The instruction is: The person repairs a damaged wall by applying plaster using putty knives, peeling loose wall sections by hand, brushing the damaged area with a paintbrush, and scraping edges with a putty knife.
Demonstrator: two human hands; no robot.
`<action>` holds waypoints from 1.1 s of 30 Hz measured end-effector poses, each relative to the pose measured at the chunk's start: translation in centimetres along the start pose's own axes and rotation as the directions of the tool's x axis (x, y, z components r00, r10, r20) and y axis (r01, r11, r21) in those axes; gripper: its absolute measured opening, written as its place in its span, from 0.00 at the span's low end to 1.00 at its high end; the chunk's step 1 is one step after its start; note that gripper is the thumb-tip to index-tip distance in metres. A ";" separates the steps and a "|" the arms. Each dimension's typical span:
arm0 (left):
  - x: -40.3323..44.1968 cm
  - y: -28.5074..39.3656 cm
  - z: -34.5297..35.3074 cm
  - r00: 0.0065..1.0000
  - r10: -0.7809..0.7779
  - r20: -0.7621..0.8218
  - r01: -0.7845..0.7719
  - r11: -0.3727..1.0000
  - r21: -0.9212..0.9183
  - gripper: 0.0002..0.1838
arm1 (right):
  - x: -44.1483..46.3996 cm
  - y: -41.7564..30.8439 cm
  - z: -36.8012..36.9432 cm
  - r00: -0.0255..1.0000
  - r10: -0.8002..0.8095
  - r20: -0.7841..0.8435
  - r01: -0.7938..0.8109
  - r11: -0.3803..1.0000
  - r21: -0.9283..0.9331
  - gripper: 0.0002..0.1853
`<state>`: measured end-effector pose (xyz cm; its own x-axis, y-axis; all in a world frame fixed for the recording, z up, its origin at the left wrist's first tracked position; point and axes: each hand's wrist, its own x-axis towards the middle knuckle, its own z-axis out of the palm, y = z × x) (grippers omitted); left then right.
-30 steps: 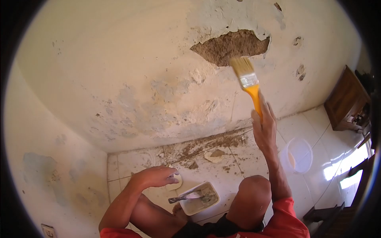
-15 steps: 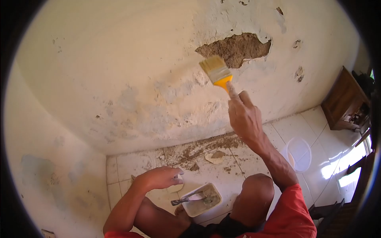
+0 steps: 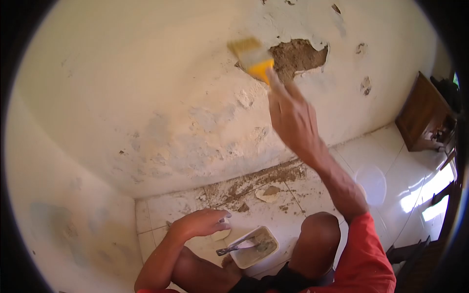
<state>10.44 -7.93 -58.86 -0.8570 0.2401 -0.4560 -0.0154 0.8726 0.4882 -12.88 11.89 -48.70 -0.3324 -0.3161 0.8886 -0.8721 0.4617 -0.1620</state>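
Note:
A wide paintbrush [image 3: 258, 63] with a yellow handle and pale bristles is gripped in my right hand [image 3: 296, 119]. It is blurred and held up at the left end of a ragged hole [image 3: 303, 56] in the plaster, where brown material shows. Whether the bristles touch the wall [image 3: 146, 83] is hard to tell. My left hand [image 3: 207, 222] hangs loosely by my bent knee, fingers apart and holding nothing. Just below its fingertips lies a pale, flat round piece [image 3: 221, 234]. Close by, a white tub [image 3: 276, 244] holds grey material and a putty knife [image 3: 234, 248].
Crumbled debris [image 3: 254, 183] lies along the wall's foot, with a broken plaster flake [image 3: 267, 194] on the tiles. To the right stand a translucent bucket [image 3: 371, 185] and a wooden cabinet [image 3: 424, 115]. Dark wooden furniture [image 3: 415, 256] edges the lower right.
My right hand has moved the paintbrush up and to the left, from below the hole to its left end. My left hand stays by the knee; the view has shifted slightly.

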 end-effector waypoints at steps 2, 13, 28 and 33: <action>0.6 1.0 -0.7 0.991 -0.104 0.085 0.105 0.994 -0.013 0.27 | 2.4 0.9 1.2 1.000 -0.009 -0.016 0.008 0.999 -0.040 0.24; 0.9 1.4 -0.4 0.992 -0.089 0.092 0.089 0.996 0.000 0.28 | 2.5 1.0 -0.2 0.999 -0.018 -0.045 0.015 0.998 -0.065 0.23; 1.2 0.6 0.0 0.983 -0.148 0.111 0.150 0.989 -0.006 0.28 | -0.9 0.7 1.4 0.967 0.083 0.239 -0.054 0.990 -0.127 0.24; 0.6 1.1 -0.3 0.973 -0.184 0.136 0.188 0.982 -0.015 0.27 | -9.3 1.9 -5.3 0.925 0.129 0.357 -0.180 0.977 0.114 0.25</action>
<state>9.72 -6.95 -58.33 -0.7614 0.1308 -0.6350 -0.1837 0.8958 0.4047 -9.56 20.10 -54.98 -0.5485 -0.5282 0.6482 -0.8328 0.4140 -0.3674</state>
